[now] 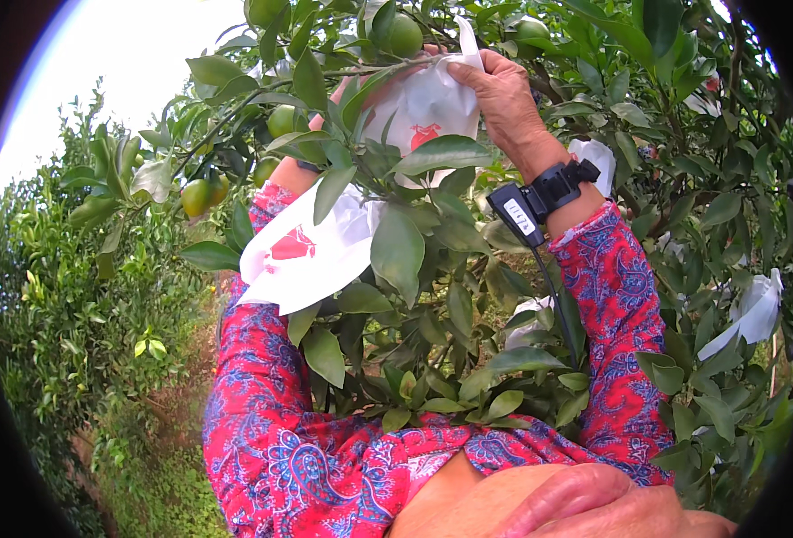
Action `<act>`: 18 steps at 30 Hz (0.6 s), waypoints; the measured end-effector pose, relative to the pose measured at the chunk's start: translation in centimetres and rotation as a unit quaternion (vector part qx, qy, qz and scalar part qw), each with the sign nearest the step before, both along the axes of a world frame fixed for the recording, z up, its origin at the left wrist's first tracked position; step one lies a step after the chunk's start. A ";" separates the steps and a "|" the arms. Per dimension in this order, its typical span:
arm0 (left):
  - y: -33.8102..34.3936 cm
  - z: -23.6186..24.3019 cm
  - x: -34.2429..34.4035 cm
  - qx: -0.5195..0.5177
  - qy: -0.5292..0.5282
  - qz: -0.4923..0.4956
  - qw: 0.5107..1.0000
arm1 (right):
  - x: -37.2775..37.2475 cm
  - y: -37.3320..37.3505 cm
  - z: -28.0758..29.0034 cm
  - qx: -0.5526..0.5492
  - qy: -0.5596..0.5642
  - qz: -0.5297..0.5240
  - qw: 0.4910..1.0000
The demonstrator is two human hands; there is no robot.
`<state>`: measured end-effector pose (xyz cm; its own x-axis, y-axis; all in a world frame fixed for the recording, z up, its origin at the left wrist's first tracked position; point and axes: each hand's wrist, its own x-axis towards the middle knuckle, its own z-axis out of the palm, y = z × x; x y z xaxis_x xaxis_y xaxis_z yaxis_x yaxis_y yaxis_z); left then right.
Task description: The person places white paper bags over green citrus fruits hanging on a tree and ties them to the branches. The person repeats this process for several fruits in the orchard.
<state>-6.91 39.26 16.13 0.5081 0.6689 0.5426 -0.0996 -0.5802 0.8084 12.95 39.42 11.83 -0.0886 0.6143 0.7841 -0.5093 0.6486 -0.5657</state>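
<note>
High in the tree, a white fruit bag [432, 103] with a red print hangs among the leaves. My right hand [509, 99] is closed on its upper edge, thumb in front, with a strip of the bag standing up beside the thumb. Leaves and the bag cover most of my left hand [332, 100]; it reaches up behind the bag, and fingertips show at the bag's top edge by a branch. Whether a fruit is inside the bag cannot be seen. Just above sits a green citrus fruit [404, 36]. Lower, a second white bag [311, 251] hangs by my left forearm.
More green fruit [282, 120] and a yellowing fruit [197, 197] hang at the left. Other white bags [755, 309] show among the foliage at right. A leafy branch [262, 90] crosses before my left hand. A wrist device [549, 199] with a cable sits on my right wrist.
</note>
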 end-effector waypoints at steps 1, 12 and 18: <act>0.2 0.3 0.2 0.021 0.007 0.008 1.000 | -0.2 0.1 -0.2 0.002 -0.003 -0.045 0.999; -4.1 0.8 2.9 -0.025 0.105 0.166 0.980 | -0.3 1.7 -0.9 0.075 0.008 -0.233 0.970; -4.7 1.0 2.2 0.005 0.123 0.076 0.990 | 1.4 1.4 -0.4 0.055 -0.027 -0.137 0.989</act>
<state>-4.71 34.56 17.11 0.5196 0.7425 0.4227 0.1879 -0.5819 0.7912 14.31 40.78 11.41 0.0253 0.5325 0.8460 -0.2769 0.8169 -0.5059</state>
